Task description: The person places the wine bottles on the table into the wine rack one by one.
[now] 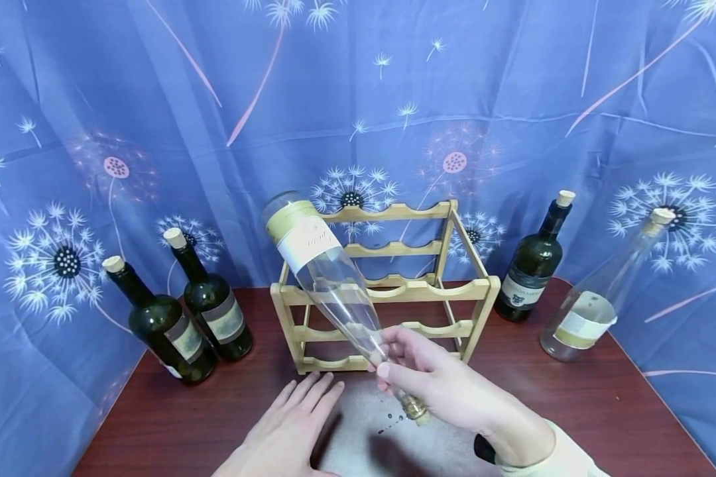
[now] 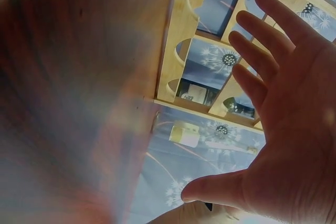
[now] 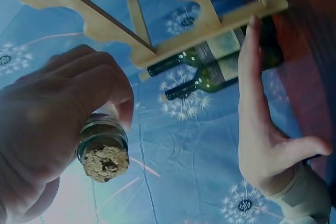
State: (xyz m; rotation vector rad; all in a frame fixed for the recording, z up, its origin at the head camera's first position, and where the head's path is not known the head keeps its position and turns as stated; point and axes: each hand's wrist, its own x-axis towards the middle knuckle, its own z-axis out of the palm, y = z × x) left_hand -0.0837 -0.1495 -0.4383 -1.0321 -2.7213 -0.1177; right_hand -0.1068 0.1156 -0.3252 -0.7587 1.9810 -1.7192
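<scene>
My right hand (image 1: 441, 381) grips a clear glass wine bottle (image 1: 337, 281) by its neck. The bottle slants with its base up at the left, in front of the wooden wine rack (image 1: 480, 291), and its corked end down towards me. In the right wrist view the cork (image 3: 106, 163) shows beside the curled fingers. My left hand (image 1: 292, 424) holds nothing; its fingers reach forward near the rack's lower front rail. The left wrist view shows those fingers (image 2: 270, 38) straight and the thumb spread apart. Whether the left palm touches the table is unclear.
Two dark corked bottles, the outer one (image 1: 170, 331) and the inner one (image 1: 217, 315), stand left of the rack. To its right stand another dark bottle (image 1: 531, 265) and a clear bottle (image 1: 591, 305). A blue dandelion curtain (image 1: 358, 79) hangs behind the reddish-brown table (image 1: 620, 424).
</scene>
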